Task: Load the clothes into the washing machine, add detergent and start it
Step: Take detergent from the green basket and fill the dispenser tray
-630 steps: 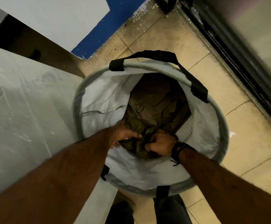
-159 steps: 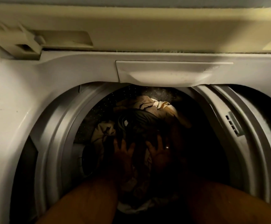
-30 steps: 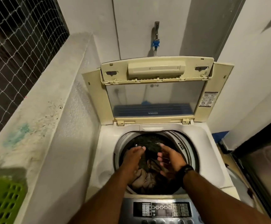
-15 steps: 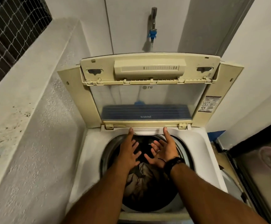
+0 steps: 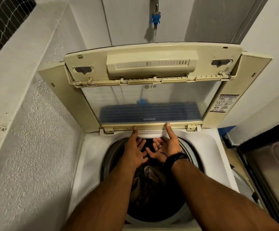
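The white top-loading washing machine (image 5: 92,157) stands below me with its cream folding lid (image 5: 152,69) raised against the back wall. Dark and brown clothes (image 5: 149,177) lie in the drum. Both my hands reach over the drum to the back rim. My left hand (image 5: 135,147) and my right hand (image 5: 166,145) have their fingers spread and straight. Each index fingertip touches the edge of the small white detergent drawer (image 5: 149,135) under the lid's hinge. Neither hand holds anything.
A rough white wall and ledge (image 5: 27,114) run along the left, close beside the machine. A tap with a blue fitting (image 5: 155,19) hangs on the back wall. A dark-framed door or cabinet (image 5: 265,172) stands at the right.
My hands have come up out of the drum, let go of the clothes and stretched forward to the back rim. My head has moved closer and tilted down.
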